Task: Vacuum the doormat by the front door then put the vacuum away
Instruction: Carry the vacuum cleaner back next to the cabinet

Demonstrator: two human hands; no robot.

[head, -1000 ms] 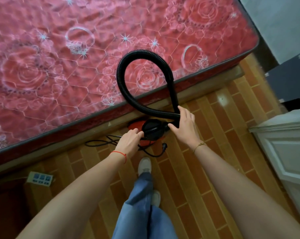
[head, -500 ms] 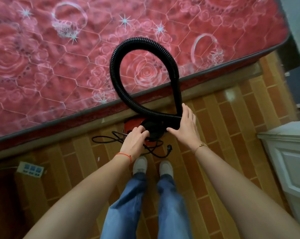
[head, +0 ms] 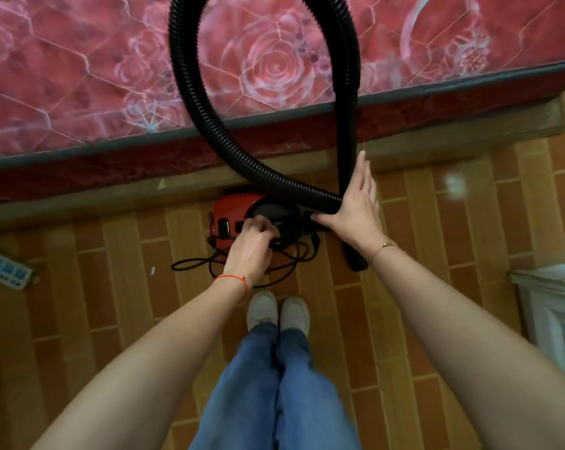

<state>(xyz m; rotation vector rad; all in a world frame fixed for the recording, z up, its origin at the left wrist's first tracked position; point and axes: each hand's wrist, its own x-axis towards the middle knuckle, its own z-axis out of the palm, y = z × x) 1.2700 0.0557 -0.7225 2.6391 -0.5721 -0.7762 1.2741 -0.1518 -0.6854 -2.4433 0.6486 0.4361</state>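
A small red vacuum (head: 229, 211) with a black top sits on the tiled floor against the bed base. Its black ribbed hose (head: 190, 92) loops up over the mattress and comes back down to the black tube end (head: 356, 259) by my right wrist. My left hand (head: 252, 243) is on the vacuum's black top with its fingers curled around a part there. My right hand (head: 356, 203) lies with straight fingers against the hose where the loop crosses itself, thumb stretched out under it. No doormat is in view.
The vacuum's black cord (head: 196, 264) lies tangled on the floor beside it. A red rose-patterned mattress (head: 80, 76) fills the top of the view. A power strip (head: 5, 269) lies at the left, a white cabinet (head: 554, 306) stands at the right, and my white shoes (head: 278, 311) are just behind the vacuum.
I have leaned in closer to the vacuum. My left hand has moved onto its black top and curled its fingers there. My right hand stays flat against the hose.
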